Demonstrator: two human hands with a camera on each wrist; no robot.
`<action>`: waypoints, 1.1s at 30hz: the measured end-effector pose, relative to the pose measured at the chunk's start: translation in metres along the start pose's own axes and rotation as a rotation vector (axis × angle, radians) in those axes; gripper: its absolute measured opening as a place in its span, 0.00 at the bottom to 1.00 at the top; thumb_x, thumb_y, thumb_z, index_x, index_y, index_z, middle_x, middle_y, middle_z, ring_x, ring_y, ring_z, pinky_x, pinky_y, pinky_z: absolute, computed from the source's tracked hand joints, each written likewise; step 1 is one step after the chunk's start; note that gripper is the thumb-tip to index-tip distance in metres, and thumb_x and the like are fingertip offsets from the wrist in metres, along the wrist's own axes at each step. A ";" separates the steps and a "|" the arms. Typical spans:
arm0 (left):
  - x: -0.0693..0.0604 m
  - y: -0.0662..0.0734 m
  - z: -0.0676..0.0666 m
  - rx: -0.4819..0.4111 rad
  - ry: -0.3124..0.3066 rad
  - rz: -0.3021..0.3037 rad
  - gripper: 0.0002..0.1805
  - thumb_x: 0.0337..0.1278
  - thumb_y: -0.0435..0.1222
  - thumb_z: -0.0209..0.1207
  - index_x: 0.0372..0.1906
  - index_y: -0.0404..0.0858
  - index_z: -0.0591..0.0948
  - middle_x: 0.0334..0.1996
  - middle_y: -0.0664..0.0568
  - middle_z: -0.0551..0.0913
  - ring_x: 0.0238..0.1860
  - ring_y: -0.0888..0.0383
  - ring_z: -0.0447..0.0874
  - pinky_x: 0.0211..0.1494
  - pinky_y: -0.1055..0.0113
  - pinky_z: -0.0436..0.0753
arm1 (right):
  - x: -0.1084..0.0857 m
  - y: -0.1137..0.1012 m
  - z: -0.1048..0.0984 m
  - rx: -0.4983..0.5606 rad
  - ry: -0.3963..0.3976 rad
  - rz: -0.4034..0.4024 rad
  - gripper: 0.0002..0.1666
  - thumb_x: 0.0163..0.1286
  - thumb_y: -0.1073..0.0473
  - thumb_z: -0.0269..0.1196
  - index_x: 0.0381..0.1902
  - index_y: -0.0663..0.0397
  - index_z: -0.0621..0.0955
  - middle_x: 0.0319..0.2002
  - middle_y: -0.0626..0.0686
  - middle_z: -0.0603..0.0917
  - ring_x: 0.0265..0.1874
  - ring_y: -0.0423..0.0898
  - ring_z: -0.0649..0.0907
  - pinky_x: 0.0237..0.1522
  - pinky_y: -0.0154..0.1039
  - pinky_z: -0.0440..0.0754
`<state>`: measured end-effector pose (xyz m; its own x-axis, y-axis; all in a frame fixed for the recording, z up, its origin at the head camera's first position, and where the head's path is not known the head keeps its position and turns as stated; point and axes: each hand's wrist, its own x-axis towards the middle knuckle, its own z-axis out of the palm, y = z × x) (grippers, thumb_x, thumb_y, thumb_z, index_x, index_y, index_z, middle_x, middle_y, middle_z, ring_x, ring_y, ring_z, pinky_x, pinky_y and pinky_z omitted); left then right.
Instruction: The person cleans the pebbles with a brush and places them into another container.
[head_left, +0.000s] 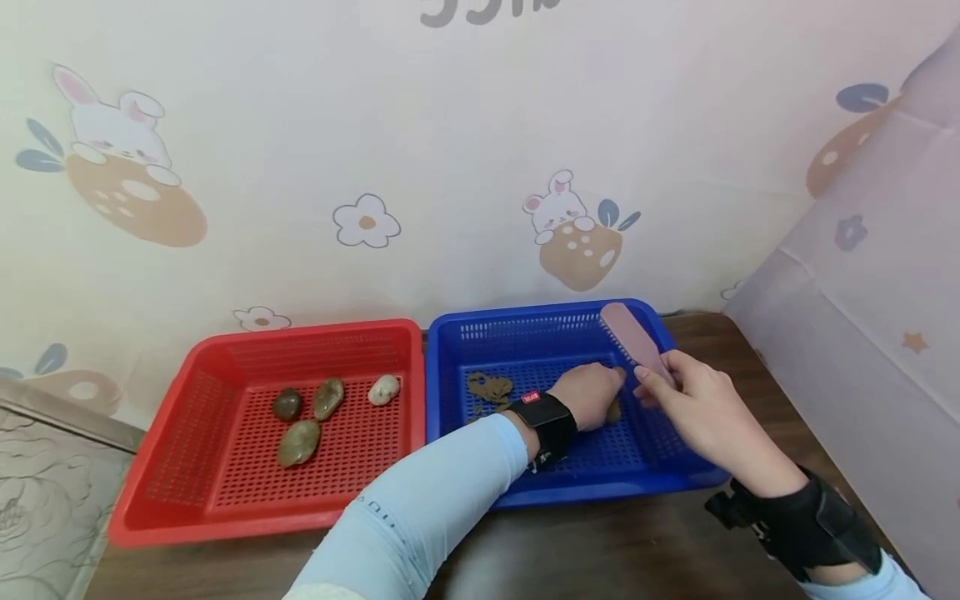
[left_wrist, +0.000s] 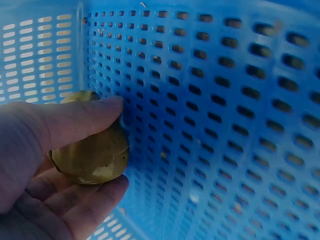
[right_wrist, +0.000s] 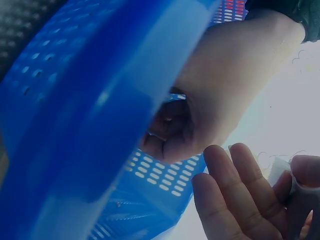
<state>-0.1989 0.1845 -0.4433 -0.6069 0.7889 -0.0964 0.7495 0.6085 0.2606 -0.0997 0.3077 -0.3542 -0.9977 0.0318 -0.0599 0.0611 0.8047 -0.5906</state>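
Note:
Inside the blue basket point(head_left: 577, 496), my left hand point(head_left: 588, 393) grips a brownish-yellow stone point(left_wrist: 95, 157). The left wrist view shows the thumb over the top of the stone and the fingers beneath it, near the perforated wall. Above the basket's right side, my right hand point(head_left: 701, 408) holds a pink brush point(head_left: 633, 337) by its handle end. Its bristles face down and left. In the right wrist view, thumb and index finger pinch the handle, while the other fingers point(right_wrist: 240, 200) extend loosely. Brown muddy clumps point(head_left: 489, 387) lie on the blue basket's floor, left of my left hand.
A red basket point(head_left: 416, 392) stands directly left of the blue one. It contains several stones, including a greenish one point(head_left: 298, 442) and a whitish one point(head_left: 384, 389). Both baskets sit on a dark wooden table point(head_left: 570, 550) against a patterned wall covering point(head_left: 465, 150).

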 end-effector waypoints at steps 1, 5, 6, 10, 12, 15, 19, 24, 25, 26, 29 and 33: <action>-0.003 -0.001 -0.002 0.005 0.010 0.001 0.06 0.56 0.38 0.61 0.33 0.49 0.73 0.24 0.62 0.76 0.24 0.65 0.73 0.26 0.72 0.72 | -0.001 -0.001 0.000 0.000 -0.001 0.000 0.30 0.71 0.35 0.44 0.46 0.56 0.75 0.37 0.53 0.86 0.37 0.47 0.86 0.36 0.46 0.83; -0.020 -0.004 -0.019 -0.008 0.045 -0.005 0.09 0.57 0.38 0.59 0.24 0.49 0.72 0.20 0.61 0.74 0.21 0.64 0.69 0.24 0.72 0.68 | -0.005 -0.007 0.000 -0.007 0.006 -0.006 0.29 0.71 0.35 0.44 0.44 0.54 0.75 0.35 0.52 0.86 0.33 0.44 0.85 0.32 0.41 0.82; -0.025 -0.006 -0.025 -0.021 0.061 -0.001 0.09 0.57 0.38 0.60 0.24 0.49 0.73 0.19 0.61 0.74 0.20 0.64 0.69 0.23 0.72 0.68 | -0.005 -0.009 0.001 -0.007 0.009 -0.010 0.29 0.71 0.35 0.44 0.44 0.54 0.75 0.34 0.52 0.86 0.31 0.43 0.85 0.31 0.39 0.81; -0.049 -0.015 -0.054 -0.152 0.119 -0.036 0.07 0.49 0.37 0.65 0.25 0.46 0.78 0.20 0.61 0.75 0.20 0.65 0.69 0.22 0.75 0.69 | -0.008 -0.018 0.002 -0.010 0.029 -0.032 0.27 0.70 0.34 0.44 0.41 0.50 0.74 0.28 0.49 0.83 0.22 0.43 0.80 0.19 0.35 0.74; -0.063 -0.021 -0.069 -0.242 0.153 -0.073 0.08 0.43 0.36 0.69 0.29 0.45 0.80 0.23 0.61 0.77 0.21 0.65 0.72 0.22 0.75 0.71 | -0.010 -0.024 0.003 -0.006 0.044 -0.049 0.28 0.70 0.33 0.44 0.42 0.50 0.73 0.25 0.50 0.80 0.17 0.43 0.76 0.14 0.36 0.68; -0.086 -0.030 -0.089 -0.376 0.212 -0.111 0.15 0.38 0.37 0.73 0.35 0.44 0.82 0.28 0.61 0.79 0.26 0.63 0.76 0.24 0.74 0.75 | -0.013 -0.034 0.004 0.012 0.066 -0.080 0.28 0.70 0.35 0.45 0.46 0.53 0.72 0.22 0.52 0.73 0.12 0.43 0.70 0.10 0.35 0.64; -0.116 -0.041 -0.104 -0.541 0.316 -0.147 0.16 0.41 0.41 0.72 0.38 0.45 0.82 0.29 0.59 0.80 0.28 0.61 0.77 0.27 0.71 0.78 | -0.016 -0.047 0.006 0.031 0.075 -0.109 0.29 0.70 0.35 0.46 0.51 0.54 0.71 0.21 0.53 0.68 0.12 0.43 0.68 0.10 0.35 0.64; -0.149 -0.047 -0.105 -0.884 0.429 -0.249 0.22 0.41 0.48 0.71 0.46 0.49 0.83 0.34 0.61 0.84 0.34 0.60 0.82 0.34 0.65 0.83 | -0.022 -0.056 0.010 0.054 0.090 -0.137 0.26 0.71 0.37 0.46 0.48 0.52 0.73 0.20 0.52 0.68 0.14 0.44 0.69 0.11 0.35 0.63; -0.155 -0.047 -0.103 -0.989 0.427 -0.271 0.22 0.42 0.48 0.71 0.47 0.50 0.82 0.37 0.60 0.84 0.37 0.60 0.83 0.38 0.64 0.84 | -0.023 -0.057 0.012 0.059 0.094 -0.147 0.25 0.72 0.38 0.46 0.47 0.52 0.74 0.20 0.52 0.68 0.14 0.44 0.69 0.11 0.35 0.62; -0.161 -0.048 -0.102 -1.103 0.415 -0.290 0.22 0.43 0.48 0.70 0.47 0.50 0.82 0.38 0.58 0.85 0.39 0.58 0.84 0.41 0.63 0.85 | -0.025 -0.058 0.014 0.063 0.100 -0.157 0.24 0.72 0.38 0.46 0.46 0.51 0.74 0.20 0.51 0.67 0.14 0.43 0.68 0.12 0.35 0.62; -0.178 -0.048 -0.095 -1.410 0.363 -0.342 0.20 0.48 0.44 0.68 0.49 0.47 0.82 0.43 0.51 0.84 0.43 0.53 0.86 0.48 0.59 0.84 | -0.029 -0.059 0.022 0.081 0.096 -0.178 0.22 0.72 0.39 0.45 0.44 0.50 0.74 0.19 0.50 0.66 0.14 0.42 0.67 0.13 0.35 0.62; -0.198 -0.046 -0.088 -1.636 0.310 -0.353 0.18 0.58 0.37 0.60 0.54 0.41 0.79 0.49 0.44 0.81 0.47 0.50 0.84 0.53 0.57 0.81 | -0.035 -0.062 0.031 0.122 0.058 -0.184 0.22 0.72 0.38 0.46 0.46 0.49 0.73 0.18 0.49 0.67 0.12 0.40 0.66 0.11 0.34 0.63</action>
<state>-0.1362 -0.0073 -0.3515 -0.8452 0.4794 -0.2363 -0.3378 -0.1365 0.9313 -0.0678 0.2381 -0.3402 -0.9921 -0.0721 0.1022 -0.1226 0.7222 -0.6807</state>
